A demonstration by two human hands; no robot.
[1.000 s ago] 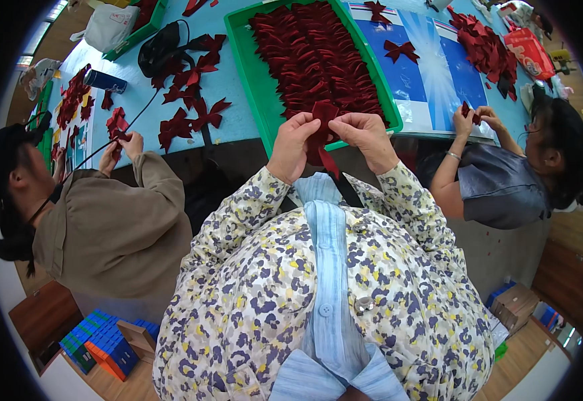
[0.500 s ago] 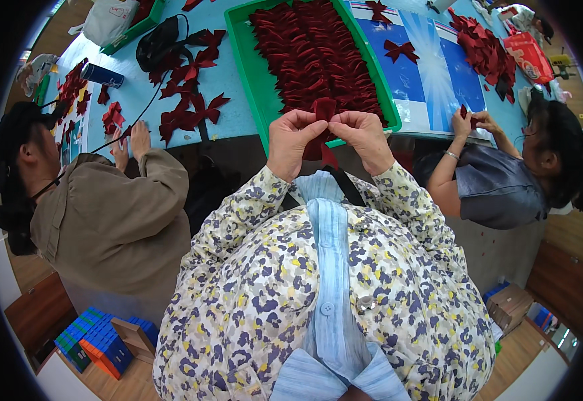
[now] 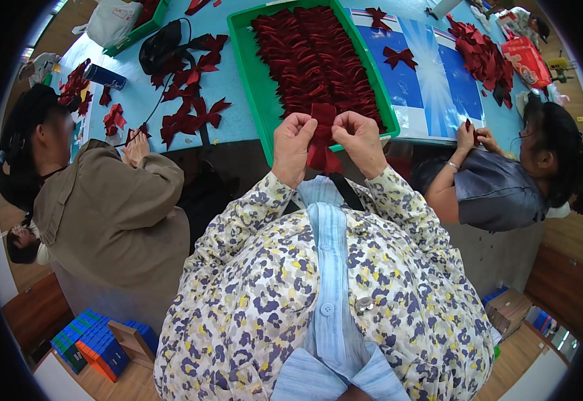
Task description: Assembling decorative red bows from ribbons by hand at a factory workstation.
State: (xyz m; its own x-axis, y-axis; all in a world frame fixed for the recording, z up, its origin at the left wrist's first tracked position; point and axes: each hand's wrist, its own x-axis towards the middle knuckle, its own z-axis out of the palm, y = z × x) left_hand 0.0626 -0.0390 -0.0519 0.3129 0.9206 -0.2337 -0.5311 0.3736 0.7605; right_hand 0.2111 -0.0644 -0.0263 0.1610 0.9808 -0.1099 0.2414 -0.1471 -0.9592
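Here I am at the near end of the green rectangular plastic tray (image 3: pixel 259 93), and the dark red velvety fabric bow (image 3: pixel 321 137) is up between my hands, right over the tray's near edge, its tail hanging toward me. My left hand (image 3: pixel 291 148) has it pinched, thumb and finger on its left side! My right hand (image 3: pixel 361 142) is drawn together at the bow's right edge; whether cloth is caught there, I can't tell.

Inside the tray, packed rows of dark red bows (image 3: pixel 315 60) fill most of the floor. Left of the tray, loose dark red bows (image 3: pixel 201 113) sprawl over the light blue bench (image 3: pixel 236 90), with a black soft pouch (image 3: pixel 161 50) beside them. Right of the tray lies a glossy blue-and-white printed sheet (image 3: pixel 435 80), and beyond that, a heaped pile of dark red fabric pieces (image 3: pixel 482 57).
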